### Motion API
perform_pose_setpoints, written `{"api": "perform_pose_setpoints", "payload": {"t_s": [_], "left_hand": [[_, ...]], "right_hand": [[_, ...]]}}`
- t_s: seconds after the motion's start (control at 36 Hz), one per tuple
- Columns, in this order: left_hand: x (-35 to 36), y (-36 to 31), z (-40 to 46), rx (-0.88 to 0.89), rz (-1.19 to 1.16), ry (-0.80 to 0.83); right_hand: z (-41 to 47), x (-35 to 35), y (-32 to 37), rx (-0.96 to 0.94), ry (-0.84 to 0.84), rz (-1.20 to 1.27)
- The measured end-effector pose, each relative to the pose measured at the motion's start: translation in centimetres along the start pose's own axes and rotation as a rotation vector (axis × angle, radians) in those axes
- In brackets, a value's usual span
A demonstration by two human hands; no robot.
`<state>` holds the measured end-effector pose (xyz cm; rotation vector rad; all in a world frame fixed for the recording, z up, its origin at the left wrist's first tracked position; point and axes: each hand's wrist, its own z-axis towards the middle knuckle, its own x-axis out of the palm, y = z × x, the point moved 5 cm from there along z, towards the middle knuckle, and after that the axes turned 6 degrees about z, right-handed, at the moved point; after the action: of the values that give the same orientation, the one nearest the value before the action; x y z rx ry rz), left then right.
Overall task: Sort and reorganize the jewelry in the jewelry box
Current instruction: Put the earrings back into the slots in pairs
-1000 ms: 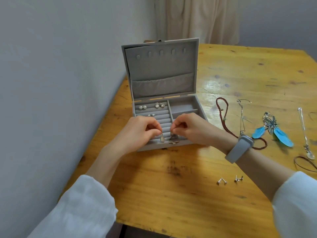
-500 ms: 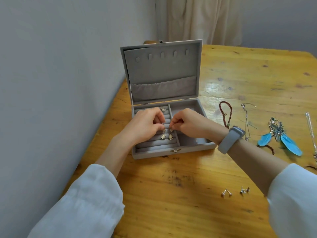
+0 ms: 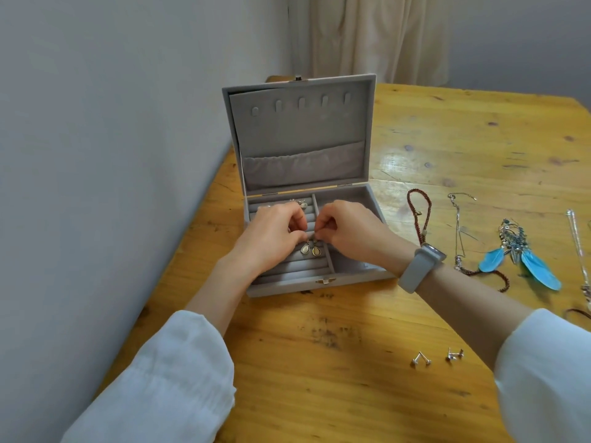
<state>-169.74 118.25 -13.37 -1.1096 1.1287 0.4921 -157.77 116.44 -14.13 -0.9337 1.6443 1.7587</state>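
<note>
Grey felt lines the jewelry box [image 3: 319, 284], which sits open at the middle of the frame on a wooden table [image 3: 319, 362], its lid propped upright toward the top so the compartments face the person; to the left of centre the left hand [image 3: 271, 239] reaches in over the ridged rolls [image 3: 287, 270], fingers curled and pinching the hook of one drop earring [image 3: 305, 249], which hangs just below the fingertips; directly to its right the right hand [image 3: 348, 233] mirrors it, fingers curled and pinching the hook of the second drop earring [image 3: 316, 251], so the pair hangs side by side, touching or nearly so, over the rolls near the divider; holding them by the hooks looks meant to slide the wires into a slot between rolls, keeping the matched pair together; above the left hand a few small earrings [image 3: 299, 203] already sit in the far rows, while the compartments right of the divider show no jewelry in what the right hand leaves uncovered; further right on the bare table lie a dark red bead string [image 3: 419, 206], a thin silver chain [image 3: 459, 225] and feather earrings [image 3: 524, 260], well apart from the box and presumably waiting their turn; at lower right, small studs [image 3: 436, 358] wait too.
</note>
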Motion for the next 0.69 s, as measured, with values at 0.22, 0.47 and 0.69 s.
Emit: {"api": "perform_pose_setpoints", "payload": {"t_s": [0.22,0.47,0.69], "left_hand": [[0.4,-0.3,-2.8,0.129,0.094,-0.164],[0.9,-0.4,-4.1,0.179,0.221,-0.22],[0.8,-0.5,-4.3,0.163,0.192,-0.229]], "right_hand": [[-3.1,0.1,0.1,-0.161,-0.117,-0.055],[-4.5,0.4,0.7,-0.286,-0.113,-0.277],[-4.7,0.6,0.7,-0.328,-0.045,-0.336]]}}
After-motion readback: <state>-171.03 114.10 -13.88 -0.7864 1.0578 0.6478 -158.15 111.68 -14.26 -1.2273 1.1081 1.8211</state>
